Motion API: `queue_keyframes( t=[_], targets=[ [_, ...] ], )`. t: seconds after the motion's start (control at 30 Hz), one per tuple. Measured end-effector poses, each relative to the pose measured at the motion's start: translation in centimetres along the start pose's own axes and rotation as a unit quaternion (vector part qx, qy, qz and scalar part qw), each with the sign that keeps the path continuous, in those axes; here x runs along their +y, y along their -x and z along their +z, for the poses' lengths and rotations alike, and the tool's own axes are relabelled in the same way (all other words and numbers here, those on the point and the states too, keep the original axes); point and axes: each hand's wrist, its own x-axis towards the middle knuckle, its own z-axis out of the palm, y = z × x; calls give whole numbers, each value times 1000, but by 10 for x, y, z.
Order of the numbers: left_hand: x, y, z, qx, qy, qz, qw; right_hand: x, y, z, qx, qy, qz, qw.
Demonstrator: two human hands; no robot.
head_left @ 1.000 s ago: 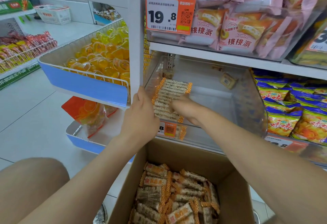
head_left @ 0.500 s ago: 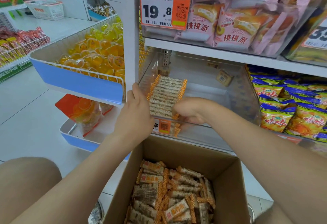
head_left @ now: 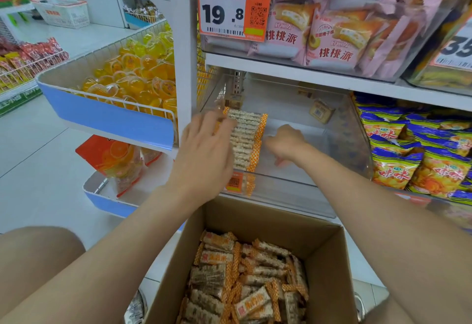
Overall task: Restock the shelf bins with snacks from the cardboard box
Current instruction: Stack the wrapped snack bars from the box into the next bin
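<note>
**One row in, plenty to go**

Early going, by the look of it. Just a single row of snack bars (head_left: 245, 142) packed along the left side of the clear shelf bin (head_left: 319, 185), running front to back. To its right, mostly uncovered bin floor, apart from one small stray packet (head_left: 321, 111) near the back.

Flat and open-fingered, the left hand (head_left: 204, 150), lying against the row's left ends and gripping nothing. Just beside the row's right ends, the right hand (head_left: 286, 142), knuckles up, fingers loosely curled down toward the bin floor, nothing visibly held. Probably squaring up the row rather than carrying stock.

Below, the cardboard box (head_left: 270, 221), open and heaped with loose bars (head_left: 245, 282) of the same kind. Most of the restocking judged undone: many more handfuls to lift out, line up beside the first row and build across to the right wall.

Neighbouring bins of pink cake packs (head_left: 332, 37) and yellow chip bags (head_left: 413, 160) already full.
</note>
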Motion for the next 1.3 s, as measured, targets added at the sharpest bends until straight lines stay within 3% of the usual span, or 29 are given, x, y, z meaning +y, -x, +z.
queue_keyframes(
  t=[0.07,0.17,0.3,0.47,0.6,0.73,0.83,0.9,0.93,1.0,1.07,1.13,1.2,1.3],
  targets=[
    [-3,-3,7,-48,-3,44,998,0,-15,2,53,-1,-49,997],
    [-1,3,23,-159,-48,31,986,-4,-36,12,-4,-125,-60,990],
    [1,8,31,-178,-70,36,981,-7,-60,22,-50,-162,-87,982],
    [1,9,30,-182,-79,39,979,-3,-54,20,1,74,-108,991],
    [3,11,28,-162,-78,26,983,3,-38,11,70,106,-118,985],
    [7,15,21,-84,-28,18,996,0,39,-11,150,68,-242,956],
    [19,30,11,34,26,45,998,8,123,-20,134,69,-324,934],
    [26,48,8,44,77,38,995,20,165,-15,74,109,-334,934],
    [27,59,10,10,89,32,995,28,177,-7,34,137,-322,936],
    [27,75,23,-148,57,26,987,50,186,19,-48,197,-283,938],
    [24,88,46,-346,-10,30,938,76,185,48,-116,254,-242,929],
    [20,103,73,-476,-33,18,879,105,176,73,-168,308,-197,916],
    [16,118,98,-521,-40,-1,852,133,165,94,-196,317,-151,916],
    [13,136,127,-520,-48,-24,852,168,149,121,-195,295,-103,930]
  ],
)
